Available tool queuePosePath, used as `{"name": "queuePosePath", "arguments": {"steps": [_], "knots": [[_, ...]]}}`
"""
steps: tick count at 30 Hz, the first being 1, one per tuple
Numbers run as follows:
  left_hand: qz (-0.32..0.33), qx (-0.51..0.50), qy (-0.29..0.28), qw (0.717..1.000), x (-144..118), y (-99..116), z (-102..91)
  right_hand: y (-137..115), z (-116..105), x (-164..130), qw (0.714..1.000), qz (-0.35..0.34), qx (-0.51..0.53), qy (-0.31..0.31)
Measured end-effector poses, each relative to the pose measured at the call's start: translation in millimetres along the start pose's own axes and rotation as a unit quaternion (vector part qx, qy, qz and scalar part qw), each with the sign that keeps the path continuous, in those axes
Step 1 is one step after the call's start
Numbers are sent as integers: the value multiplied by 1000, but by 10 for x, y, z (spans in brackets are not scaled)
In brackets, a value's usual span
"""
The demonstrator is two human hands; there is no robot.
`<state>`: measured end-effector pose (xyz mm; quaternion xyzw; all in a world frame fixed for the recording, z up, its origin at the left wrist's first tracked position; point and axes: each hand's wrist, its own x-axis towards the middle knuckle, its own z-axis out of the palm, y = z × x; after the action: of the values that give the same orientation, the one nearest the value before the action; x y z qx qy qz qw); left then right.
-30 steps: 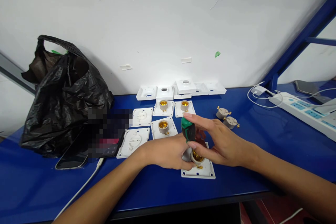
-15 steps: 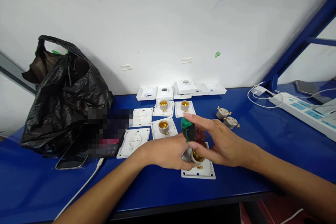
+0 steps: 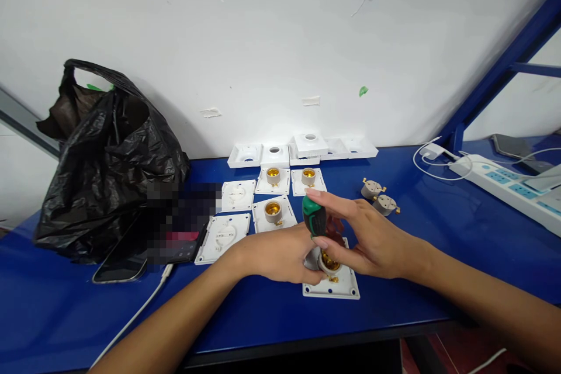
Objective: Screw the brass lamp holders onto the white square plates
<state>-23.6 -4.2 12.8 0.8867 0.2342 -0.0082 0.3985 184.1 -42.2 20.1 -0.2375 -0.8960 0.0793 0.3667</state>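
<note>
My right hand (image 3: 370, 239) grips a screwdriver with a green and black handle (image 3: 314, 216), held upright with its tip down inside a lamp socket (image 3: 325, 263). That socket sits on a white square plate (image 3: 333, 287) near the table's front edge. My left hand (image 3: 274, 254) wraps around the socket's left side and steadies it. The screwdriver's shaft is hidden between my fingers.
Behind lie more white plates with brass sockets (image 3: 272, 210), two bare plates (image 3: 223, 236), a row of white covers (image 3: 310, 145) by the wall and two loose grey sockets (image 3: 379, 197). A black plastic bag (image 3: 105, 158) and phone (image 3: 125, 260) are left; a power strip (image 3: 508, 184) right.
</note>
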Motion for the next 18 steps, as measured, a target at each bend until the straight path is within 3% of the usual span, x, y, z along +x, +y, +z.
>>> {"name": "queuePosePath", "arguments": {"steps": [18], "knots": [[-14,7,-15,1000,3,45,-22,-5,-2,10,1000,4,-4,-9]]}}
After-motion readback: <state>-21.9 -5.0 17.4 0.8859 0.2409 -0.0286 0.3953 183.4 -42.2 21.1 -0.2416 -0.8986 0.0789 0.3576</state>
